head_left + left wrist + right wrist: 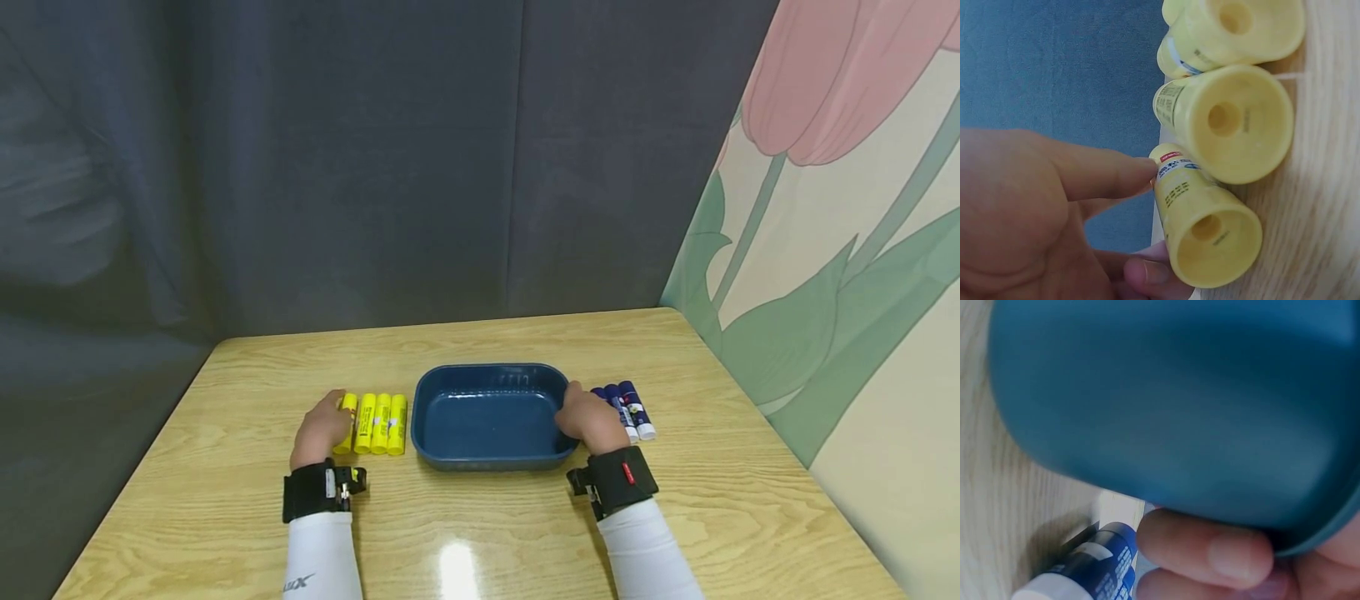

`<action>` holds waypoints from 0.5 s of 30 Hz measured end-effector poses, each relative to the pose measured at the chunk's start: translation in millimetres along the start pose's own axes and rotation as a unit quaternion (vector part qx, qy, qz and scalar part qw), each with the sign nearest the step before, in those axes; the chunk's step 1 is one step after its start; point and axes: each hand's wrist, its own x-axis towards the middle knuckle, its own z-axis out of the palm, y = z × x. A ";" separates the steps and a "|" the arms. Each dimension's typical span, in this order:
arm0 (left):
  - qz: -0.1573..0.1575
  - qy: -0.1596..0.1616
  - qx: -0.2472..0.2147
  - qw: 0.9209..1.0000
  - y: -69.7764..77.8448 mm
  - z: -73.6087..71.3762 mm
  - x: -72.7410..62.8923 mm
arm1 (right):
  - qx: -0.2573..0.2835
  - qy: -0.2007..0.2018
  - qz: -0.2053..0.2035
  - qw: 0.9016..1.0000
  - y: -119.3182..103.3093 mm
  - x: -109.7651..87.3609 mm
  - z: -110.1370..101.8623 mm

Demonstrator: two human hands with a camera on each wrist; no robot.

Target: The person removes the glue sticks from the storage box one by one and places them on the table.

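My left hand pinches the leftmost yellow glue stick of a row, thumb on one side and fingertips on the other. This stick leans slightly apart from its neighbour in the left wrist view. In the middle of the table stands a dark blue rectangular tray with rounded corners and nothing inside. My right hand grips its right rim, with curled fingers below the lip in the right wrist view. Navy glue sticks with white ends lie just right of that hand, partly hidden by it.
More yellow glue sticks lie side by side between my left hand and the tray. A grey curtain hangs behind the wooden table. To the right rises a wall painted with tulips.
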 end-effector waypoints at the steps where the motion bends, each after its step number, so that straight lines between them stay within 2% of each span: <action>1: 0.000 0.000 -0.001 1.000 0.0 0.2 -0.3 | 0.001 0.000 0.001 1.000 0.2 -0.3 0.1; 10: 0.019 0.004 0.011 1.000 1.8 -0.8 -2.2 | -0.004 -0.001 -0.011 1.000 1.9 -2.5 -0.5; 15: 0.010 0.007 0.006 1.000 3.6 -3.0 -3.3 | -0.002 0.000 -0.013 1.000 1.5 -2.5 -0.6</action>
